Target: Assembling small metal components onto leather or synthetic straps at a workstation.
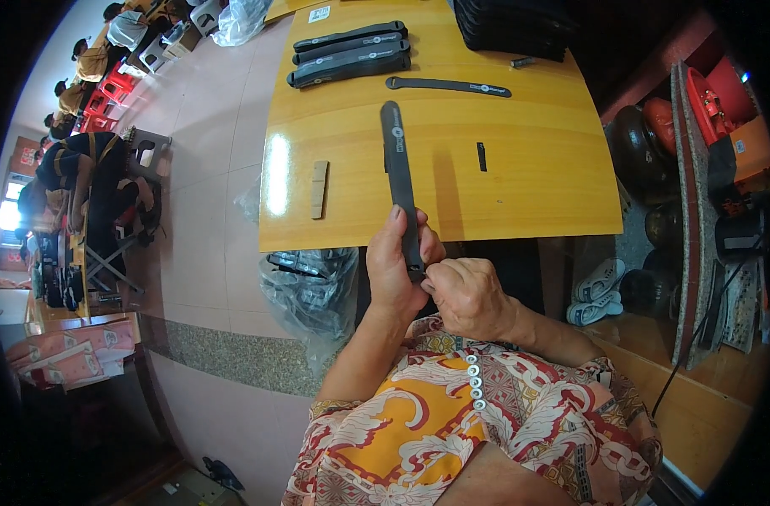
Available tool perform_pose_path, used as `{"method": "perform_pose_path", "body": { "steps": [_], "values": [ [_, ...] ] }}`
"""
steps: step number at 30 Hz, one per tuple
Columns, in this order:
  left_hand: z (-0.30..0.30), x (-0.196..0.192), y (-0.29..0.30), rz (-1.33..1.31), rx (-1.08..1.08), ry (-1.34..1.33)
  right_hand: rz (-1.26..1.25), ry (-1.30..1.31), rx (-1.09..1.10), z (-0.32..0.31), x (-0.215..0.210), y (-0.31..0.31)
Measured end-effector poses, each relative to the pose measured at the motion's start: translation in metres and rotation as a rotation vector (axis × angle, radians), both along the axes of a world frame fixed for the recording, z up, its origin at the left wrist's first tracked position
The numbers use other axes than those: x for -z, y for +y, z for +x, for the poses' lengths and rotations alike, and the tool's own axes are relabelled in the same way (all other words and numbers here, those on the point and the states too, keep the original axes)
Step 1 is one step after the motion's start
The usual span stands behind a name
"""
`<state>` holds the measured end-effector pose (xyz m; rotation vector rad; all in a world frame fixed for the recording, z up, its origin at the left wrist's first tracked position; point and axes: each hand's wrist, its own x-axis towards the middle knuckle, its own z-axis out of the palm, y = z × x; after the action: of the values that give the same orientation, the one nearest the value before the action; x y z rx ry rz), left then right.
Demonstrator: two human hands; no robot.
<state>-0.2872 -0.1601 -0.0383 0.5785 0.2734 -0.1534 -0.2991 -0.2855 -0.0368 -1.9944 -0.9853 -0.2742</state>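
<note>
You holding strap (399, 181) upright over near edge of table (536, 194): left hand (395, 270) clamped round lower part, right hand (466, 295) fingers pinching bottom end. Likely fitting end piece; next needing steady alignment. Finished straps (348, 52) lying at far edge.

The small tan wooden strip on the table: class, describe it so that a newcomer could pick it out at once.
Start at the yellow wooden table and go to its left side, near the front edge. There the small tan wooden strip lies alone beside a bright glare patch. Unlike the long black straps stacked at the far end, it is short, pale and rigid.
</note>
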Motion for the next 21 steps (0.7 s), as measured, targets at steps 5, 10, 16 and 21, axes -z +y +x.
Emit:
{"method": "perform_pose_path", "body": {
  "steps": [5, 10, 16, 21],
  "values": [
    [-0.001, 0.002, -0.006, 0.000, -0.106, -0.036, -0.004, -0.026, 0.023, -0.001, 0.000, 0.003],
    [-0.001, 0.006, -0.007, 0.062, -0.158, -0.107, -0.012, -0.037, 0.040, -0.005, -0.002, 0.004],
    [0.000, 0.008, -0.004, 0.005, -0.145, -0.155, 0.029, 0.030, -0.010, 0.001, -0.008, -0.001],
    [-0.001, 0.001, 0.001, 0.132, 0.042, -0.021, -0.068, -0.002, -0.033, 0.019, -0.020, -0.014]
  ]
}}
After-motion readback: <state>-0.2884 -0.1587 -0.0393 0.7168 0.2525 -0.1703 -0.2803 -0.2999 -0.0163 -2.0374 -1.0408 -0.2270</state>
